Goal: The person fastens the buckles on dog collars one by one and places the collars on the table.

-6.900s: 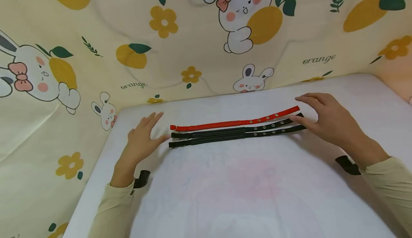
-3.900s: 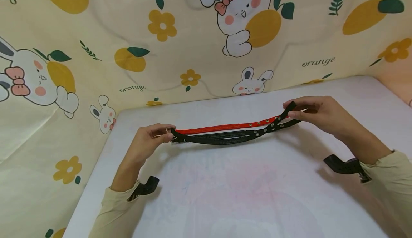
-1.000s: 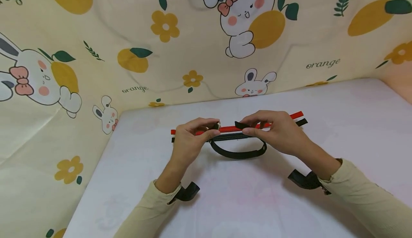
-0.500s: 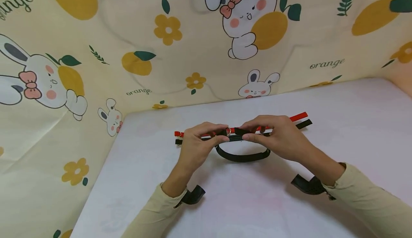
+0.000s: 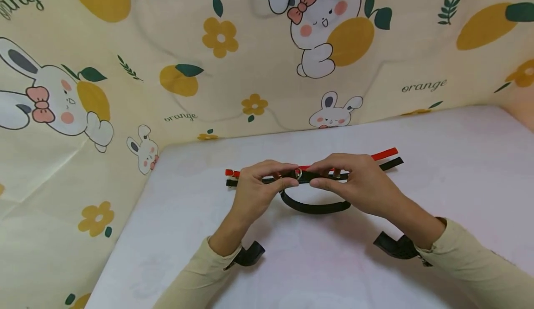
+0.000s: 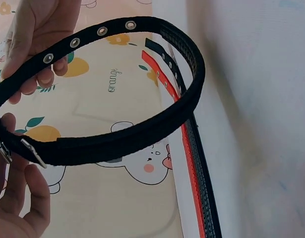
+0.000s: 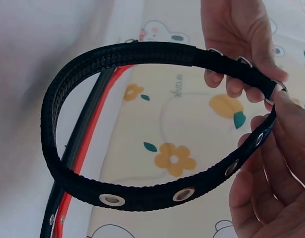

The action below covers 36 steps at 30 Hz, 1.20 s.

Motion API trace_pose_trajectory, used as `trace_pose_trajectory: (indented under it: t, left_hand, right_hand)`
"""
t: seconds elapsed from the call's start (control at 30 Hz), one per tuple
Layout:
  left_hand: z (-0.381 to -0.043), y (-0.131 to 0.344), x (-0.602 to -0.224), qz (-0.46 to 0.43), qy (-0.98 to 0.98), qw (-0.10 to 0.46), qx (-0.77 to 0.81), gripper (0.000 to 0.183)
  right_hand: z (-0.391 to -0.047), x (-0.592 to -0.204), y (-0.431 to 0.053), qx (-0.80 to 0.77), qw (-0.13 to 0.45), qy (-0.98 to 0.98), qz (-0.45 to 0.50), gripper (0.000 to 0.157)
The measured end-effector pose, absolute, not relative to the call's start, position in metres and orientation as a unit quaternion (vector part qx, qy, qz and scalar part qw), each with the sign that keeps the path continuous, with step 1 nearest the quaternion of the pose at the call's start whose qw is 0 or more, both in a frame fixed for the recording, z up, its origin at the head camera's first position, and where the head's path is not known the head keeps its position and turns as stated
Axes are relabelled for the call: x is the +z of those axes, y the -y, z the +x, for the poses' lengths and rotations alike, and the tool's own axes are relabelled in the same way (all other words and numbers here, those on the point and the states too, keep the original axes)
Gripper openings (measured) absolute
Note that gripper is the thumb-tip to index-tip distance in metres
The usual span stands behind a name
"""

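Note:
A black collar (image 5: 315, 208) with metal eyelets is bent into a loop, raised off the table between both hands. My left hand (image 5: 259, 184) pinches its buckle end; in the left wrist view the metal buckle (image 6: 2, 145) shows beside those fingers. My right hand (image 5: 362, 184) pinches the eyelet end, thumb and fingertips close to the left ones. The right wrist view has the strap's tip meeting the metal frame (image 7: 278, 91); whether it passes through cannot be told. Behind the hands lie a red collar (image 5: 384, 154) and a second black collar (image 5: 392, 164), partly hidden.
The collars lie on a white table (image 5: 308, 262). A cream cloth (image 5: 258, 44) printed with rabbits and oranges rises behind the table and along its left side. Black straps (image 5: 250, 254) hang at both wrists.
Both hands, open at first, took the front black collar by its ends, lifted it and curved it into a loop. Over the last second, the strap's tip has come up to the buckle end.

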State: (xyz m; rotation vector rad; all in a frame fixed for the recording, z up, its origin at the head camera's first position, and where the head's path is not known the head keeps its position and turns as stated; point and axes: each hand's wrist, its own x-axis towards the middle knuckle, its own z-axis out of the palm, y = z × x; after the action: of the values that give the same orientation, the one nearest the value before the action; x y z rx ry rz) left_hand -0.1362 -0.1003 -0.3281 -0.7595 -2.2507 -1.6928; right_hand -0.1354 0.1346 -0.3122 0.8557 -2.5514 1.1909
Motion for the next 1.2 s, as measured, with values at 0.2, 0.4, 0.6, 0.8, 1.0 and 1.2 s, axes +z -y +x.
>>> trace_pose_trajectory:
  t: [0.2, 0.4, 0.6, 0.8, 1.0, 1.2]
  left_hand:
    - [-0.1360, 0.0987, -0.3289, -0.258, 0.767, 0.100, -0.579, 0.027]
    - [-0.1347, 0.0967, -0.3300, -0.257, 0.760, 0.094, -0.589, 0.026]
    - [-0.1328, 0.0951, -0.3299, -0.245, 0.768, 0.090, -0.585, 0.027]
    - [-0.1337, 0.0920, -0.3310, -0.241, 0.767, 0.097, -0.587, 0.025]
    - [-0.1321, 0.0917, -0.3289, -0.220, 0.769, 0.109, -0.590, 0.024]
    - [-0.1321, 0.0945, -0.3294, -0.217, 0.766, 0.125, -0.592, 0.022]
  right_hand:
    - [-0.1332, -0.3113, -0.1321, 0.393, 0.106, 0.866, 0.289, 0.023]
    - [-0.1331, -0.3122, -0.1315, 0.388, 0.120, 0.866, 0.293, 0.026]
    - [-0.1332, -0.3150, -0.1305, 0.388, 0.134, 0.864, 0.291, 0.028]
    - [-0.1331, -0.3158, -0.1292, 0.385, 0.150, 0.863, 0.291, 0.028]
    - [-0.1332, -0.3154, -0.1287, 0.379, 0.142, 0.869, 0.284, 0.030]
    - [-0.1321, -0.3162, -0.1284, 0.371, 0.136, 0.872, 0.289, 0.031]
